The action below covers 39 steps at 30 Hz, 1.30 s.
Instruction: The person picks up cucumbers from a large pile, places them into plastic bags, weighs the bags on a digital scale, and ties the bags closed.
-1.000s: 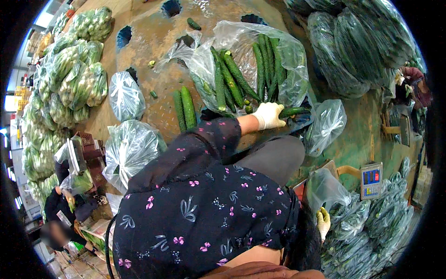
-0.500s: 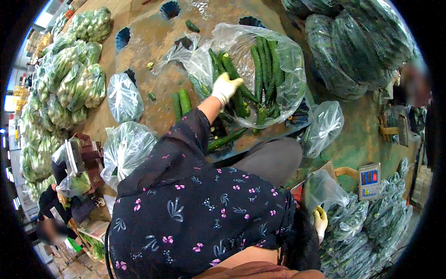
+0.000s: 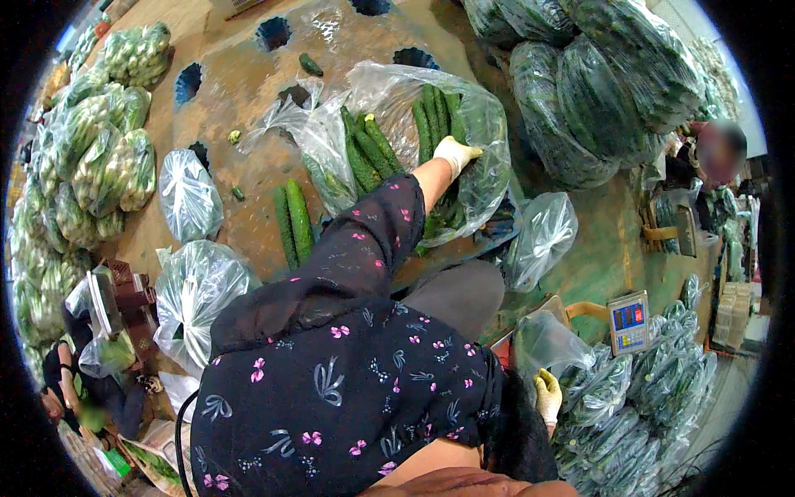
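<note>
My left hand [image 3: 455, 156], in a white glove, reaches into an open clear plastic bag [image 3: 495, 132]. It lies over long dark green cucumbers [image 3: 437, 112] standing in the bag's right part; most of its fingers are hidden, so I cannot tell how they are closed. Left of it, more cucumbers [image 3: 364, 153] lean together in the bag. Two cucumbers [image 3: 294, 219] lie outside, left of the bag. At lower right my right hand [image 3: 547, 399], in a glove with yellow fingertips, hangs with loosely curled fingers and nothing visible in it. Close by is a thin clear bag [image 3: 551, 341].
A scale with a display [image 3: 629, 323] stands at right, above piled bagged greens [image 3: 654, 398]. Large dark green bags [image 3: 596, 108] fill the upper right. Knotted clear bags [image 3: 190, 195] sit left. Bagged vegetables [image 3: 116, 166] are stacked far left. Another person [image 3: 79, 385] works at lower left.
My left hand has moved right, from the left cucumbers to the right ones in the bag. The view has shifted, so the scene sits further left. My right hand keeps about the same pose.
</note>
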Each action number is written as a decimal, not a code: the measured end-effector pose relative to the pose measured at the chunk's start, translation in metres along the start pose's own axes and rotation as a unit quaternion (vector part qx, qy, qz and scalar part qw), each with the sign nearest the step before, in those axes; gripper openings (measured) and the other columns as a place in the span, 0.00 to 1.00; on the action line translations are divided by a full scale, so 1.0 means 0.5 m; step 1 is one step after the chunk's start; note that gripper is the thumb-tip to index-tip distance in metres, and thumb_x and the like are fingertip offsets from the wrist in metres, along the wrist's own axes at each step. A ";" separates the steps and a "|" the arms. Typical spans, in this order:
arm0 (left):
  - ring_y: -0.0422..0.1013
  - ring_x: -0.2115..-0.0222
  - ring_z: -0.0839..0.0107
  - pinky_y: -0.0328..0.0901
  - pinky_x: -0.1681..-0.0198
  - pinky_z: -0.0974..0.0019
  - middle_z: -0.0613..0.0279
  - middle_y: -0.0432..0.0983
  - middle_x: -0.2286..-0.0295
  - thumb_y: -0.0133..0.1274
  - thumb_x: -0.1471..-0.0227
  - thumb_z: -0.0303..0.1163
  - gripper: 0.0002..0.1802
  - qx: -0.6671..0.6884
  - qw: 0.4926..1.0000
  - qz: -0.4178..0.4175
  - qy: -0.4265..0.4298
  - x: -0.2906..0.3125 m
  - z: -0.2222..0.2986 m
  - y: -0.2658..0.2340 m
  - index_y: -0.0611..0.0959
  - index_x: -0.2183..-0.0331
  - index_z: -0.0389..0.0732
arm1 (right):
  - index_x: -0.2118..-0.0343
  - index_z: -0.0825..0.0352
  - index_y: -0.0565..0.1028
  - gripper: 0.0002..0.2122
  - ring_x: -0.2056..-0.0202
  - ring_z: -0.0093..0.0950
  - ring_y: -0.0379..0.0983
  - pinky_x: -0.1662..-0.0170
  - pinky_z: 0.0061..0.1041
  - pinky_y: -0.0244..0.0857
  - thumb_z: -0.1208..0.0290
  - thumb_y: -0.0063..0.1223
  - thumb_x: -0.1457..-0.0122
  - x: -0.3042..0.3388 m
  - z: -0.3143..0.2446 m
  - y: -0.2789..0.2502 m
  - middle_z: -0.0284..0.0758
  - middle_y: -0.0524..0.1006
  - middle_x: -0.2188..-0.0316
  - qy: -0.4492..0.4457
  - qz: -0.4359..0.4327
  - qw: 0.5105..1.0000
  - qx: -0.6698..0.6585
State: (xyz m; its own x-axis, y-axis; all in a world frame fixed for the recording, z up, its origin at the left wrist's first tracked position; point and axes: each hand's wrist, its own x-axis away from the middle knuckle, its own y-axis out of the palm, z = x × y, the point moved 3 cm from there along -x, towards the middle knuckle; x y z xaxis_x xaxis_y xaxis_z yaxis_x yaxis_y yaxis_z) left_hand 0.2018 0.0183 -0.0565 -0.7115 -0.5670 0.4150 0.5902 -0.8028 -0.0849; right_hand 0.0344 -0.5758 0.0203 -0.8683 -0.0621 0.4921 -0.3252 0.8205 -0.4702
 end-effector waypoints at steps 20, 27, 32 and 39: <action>0.72 0.63 0.69 0.66 0.57 0.63 0.62 0.75 0.66 0.56 0.53 0.36 0.26 0.429 0.848 -0.311 0.031 0.317 -0.016 -0.221 0.71 0.53 0.35 | 0.55 0.73 0.71 0.14 0.59 0.23 0.70 0.52 0.21 0.63 0.79 0.52 0.45 -0.059 -0.165 0.058 0.36 0.75 0.59 -0.096 -0.060 0.994 -0.002; 0.71 0.60 0.66 0.64 0.53 0.62 0.61 0.75 0.63 0.56 0.56 0.32 0.33 0.423 0.831 -0.350 0.094 0.367 0.077 -0.235 0.66 0.49 0.32 | 0.54 0.72 0.71 0.16 0.58 0.24 0.71 0.53 0.22 0.64 0.81 0.52 0.47 0.018 -0.417 0.145 0.35 0.74 0.58 -0.223 -0.076 0.969 0.079; 0.71 0.59 0.65 0.64 0.52 0.61 0.60 0.75 0.62 0.56 0.57 0.33 0.33 0.445 0.805 -0.376 0.115 0.390 0.141 -0.215 0.66 0.48 0.33 | 0.53 0.71 0.71 0.17 0.58 0.25 0.71 0.53 0.22 0.63 0.80 0.52 0.48 0.059 -0.562 0.224 0.36 0.74 0.58 -0.338 -0.127 0.928 0.095; 0.71 0.64 0.67 0.66 0.57 0.62 0.60 0.75 0.66 0.55 0.54 0.33 0.23 0.429 0.849 -0.291 0.104 0.373 0.116 -0.220 0.73 0.56 0.34 | 0.55 0.70 0.72 0.16 0.59 0.26 0.72 0.53 0.22 0.64 0.80 0.55 0.49 0.114 -0.650 0.294 0.38 0.74 0.59 -0.435 -0.163 0.877 0.123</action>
State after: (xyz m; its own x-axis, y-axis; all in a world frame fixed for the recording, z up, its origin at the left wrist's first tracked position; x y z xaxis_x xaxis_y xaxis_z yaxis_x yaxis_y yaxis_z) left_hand 0.0263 0.0118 0.0826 -0.9773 -0.2115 -0.0162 0.1120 -0.5796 0.8072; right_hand 0.0589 -0.2741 0.2176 -0.6374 -0.7679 -0.0645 -0.5868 0.5379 -0.6053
